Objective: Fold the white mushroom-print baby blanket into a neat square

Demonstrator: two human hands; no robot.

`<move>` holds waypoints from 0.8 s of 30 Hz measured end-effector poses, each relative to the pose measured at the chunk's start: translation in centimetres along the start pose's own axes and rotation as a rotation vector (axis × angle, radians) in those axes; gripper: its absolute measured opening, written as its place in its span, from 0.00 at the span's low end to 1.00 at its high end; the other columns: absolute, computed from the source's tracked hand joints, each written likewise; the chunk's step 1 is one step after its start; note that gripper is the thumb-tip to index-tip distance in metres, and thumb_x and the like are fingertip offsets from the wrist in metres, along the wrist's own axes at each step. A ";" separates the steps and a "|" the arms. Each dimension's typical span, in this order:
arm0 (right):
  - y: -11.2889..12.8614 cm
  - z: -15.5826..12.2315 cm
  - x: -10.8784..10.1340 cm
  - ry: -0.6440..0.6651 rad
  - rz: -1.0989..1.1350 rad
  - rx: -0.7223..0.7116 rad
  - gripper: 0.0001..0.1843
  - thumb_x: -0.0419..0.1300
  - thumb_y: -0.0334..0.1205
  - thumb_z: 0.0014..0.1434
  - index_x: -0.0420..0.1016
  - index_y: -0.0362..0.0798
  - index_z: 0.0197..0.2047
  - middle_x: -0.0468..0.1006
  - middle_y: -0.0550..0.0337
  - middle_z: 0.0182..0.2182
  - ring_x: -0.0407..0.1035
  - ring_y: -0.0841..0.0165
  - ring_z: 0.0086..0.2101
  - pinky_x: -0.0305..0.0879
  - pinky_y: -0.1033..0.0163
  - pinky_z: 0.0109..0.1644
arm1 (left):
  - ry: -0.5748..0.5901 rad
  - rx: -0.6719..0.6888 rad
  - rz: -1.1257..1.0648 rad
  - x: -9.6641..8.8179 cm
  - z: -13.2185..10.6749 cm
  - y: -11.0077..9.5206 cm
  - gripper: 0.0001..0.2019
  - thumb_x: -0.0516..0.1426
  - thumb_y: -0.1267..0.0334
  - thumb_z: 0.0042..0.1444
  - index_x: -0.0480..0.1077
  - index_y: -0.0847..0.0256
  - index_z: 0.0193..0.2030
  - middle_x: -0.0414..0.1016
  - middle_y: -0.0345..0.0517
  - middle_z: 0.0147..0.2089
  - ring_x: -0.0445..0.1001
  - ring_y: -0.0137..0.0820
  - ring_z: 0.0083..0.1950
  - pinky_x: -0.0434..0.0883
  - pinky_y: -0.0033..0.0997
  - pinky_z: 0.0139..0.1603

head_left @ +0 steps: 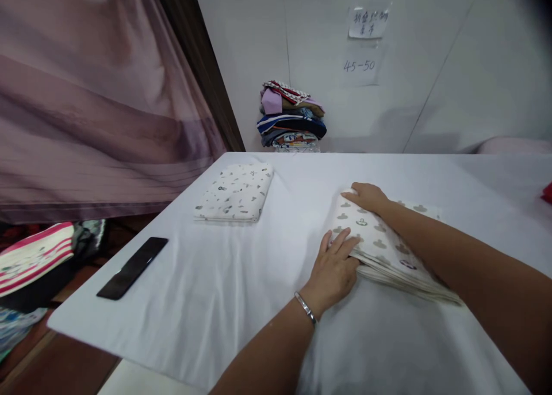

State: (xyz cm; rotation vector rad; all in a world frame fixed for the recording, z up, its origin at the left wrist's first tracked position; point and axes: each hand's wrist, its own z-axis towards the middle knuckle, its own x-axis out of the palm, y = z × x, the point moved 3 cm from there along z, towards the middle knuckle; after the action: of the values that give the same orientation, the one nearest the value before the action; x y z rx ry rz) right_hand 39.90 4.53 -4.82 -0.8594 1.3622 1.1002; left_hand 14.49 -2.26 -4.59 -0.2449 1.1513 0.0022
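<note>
A folded white cloth point(366, 234) with grey mushroom-like prints lies on the right part of the table, its stacked layers showing along the near edge. At its near left corner is my left hand point(334, 268), with a silver bracelet on the wrist. The fingers of that hand rest over the top layer and the thumb is at the layered edge. My right hand point(368, 198) reaches across the cloth and grips its far left corner, fingertips partly hidden behind the edge. The right forearm covers part of the cloth.
Another folded white cloth point(237, 192) with small prints lies at the table's far left. A black phone-like slab point(133, 267) is near the left edge of the white-covered table point(207, 303). Behind stands a pile of folded fabrics point(292, 119). A pink curtain point(99, 96) hangs at left.
</note>
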 end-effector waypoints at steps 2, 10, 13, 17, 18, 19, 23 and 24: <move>0.1 -0.1 -0.1 0.019 -0.021 -0.003 0.31 0.39 0.63 0.60 0.70 0.47 0.41 0.77 0.47 0.38 0.70 0.58 0.38 0.60 0.59 0.37 | 0.007 -0.010 -0.005 0.2 0.0 0.0 0.06 0.54 0.69 0.54 0.71 0.57 0.34 0.58 0.41 0.64 0.42 0.38 0.70 0.41 0.50 0.68; -3.5 -3.8 -1.6 0.035 -0.067 0.034 0.31 0.38 0.62 0.61 0.71 0.47 0.44 0.75 0.48 0.46 0.68 0.57 0.44 0.60 0.57 0.42 | 0.006 0.008 0.006 0.4 -0.1 0.0 0.08 0.52 0.70 0.56 0.71 0.58 0.36 0.56 0.43 0.65 0.42 0.38 0.70 0.41 0.51 0.68; -7.0 -7.1 -2.4 0.023 -0.042 0.123 0.31 0.40 0.61 0.60 0.73 0.47 0.45 0.75 0.48 0.45 0.68 0.57 0.43 0.61 0.57 0.43 | -0.010 0.020 0.015 0.4 -0.1 0.0 0.07 0.52 0.70 0.56 0.71 0.58 0.36 0.55 0.44 0.66 0.42 0.38 0.70 0.42 0.51 0.68; -10.3 -10.9 -3.1 -0.019 -0.016 0.216 0.30 0.43 0.60 0.59 0.74 0.46 0.43 0.75 0.47 0.44 0.68 0.57 0.41 0.62 0.58 0.40 | -0.035 0.034 0.063 0.3 -0.2 -0.1 0.06 0.53 0.70 0.55 0.71 0.59 0.35 0.55 0.44 0.66 0.42 0.38 0.70 0.43 0.51 0.68; -10.6 -11.4 -3.1 -0.027 -0.009 0.215 0.29 0.43 0.60 0.59 0.74 0.46 0.42 0.75 0.47 0.44 0.68 0.58 0.41 0.62 0.58 0.39 | -0.042 0.039 0.080 0.4 -0.2 -0.2 0.06 0.53 0.71 0.55 0.71 0.59 0.34 0.55 0.44 0.66 0.43 0.38 0.70 0.44 0.51 0.68; -10.7 -11.7 -3.1 -0.034 -0.002 0.212 0.29 0.44 0.60 0.59 0.74 0.46 0.41 0.75 0.48 0.43 0.69 0.58 0.41 0.62 0.59 0.39 | -0.051 0.045 0.101 0.4 -0.2 -0.3 0.06 0.53 0.70 0.55 0.71 0.59 0.34 0.55 0.44 0.66 0.43 0.38 0.70 0.45 0.51 0.68; -10.2 -11.6 -2.6 -0.022 -0.007 0.273 0.27 0.44 0.57 0.60 0.74 0.45 0.43 0.76 0.49 0.44 0.69 0.59 0.43 0.62 0.60 0.41 | -0.104 0.074 0.219 1.0 -0.1 -1.1 0.07 0.52 0.71 0.57 0.70 0.60 0.35 0.58 0.44 0.65 0.46 0.38 0.69 0.47 0.52 0.67; -10.1 -11.4 -2.4 -0.012 -0.016 0.297 0.27 0.44 0.56 0.60 0.74 0.45 0.44 0.75 0.48 0.45 0.68 0.59 0.44 0.62 0.60 0.42 | -0.119 0.084 0.251 1.2 0.0 -1.4 0.08 0.50 0.72 0.58 0.70 0.60 0.36 0.58 0.44 0.65 0.46 0.37 0.69 0.47 0.52 0.67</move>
State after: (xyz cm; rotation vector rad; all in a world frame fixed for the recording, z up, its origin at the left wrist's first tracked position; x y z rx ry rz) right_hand 46.15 -9.56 -4.46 -0.6440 1.4619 0.8616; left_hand 15.19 -3.76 -5.38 -0.0240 1.0546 0.1866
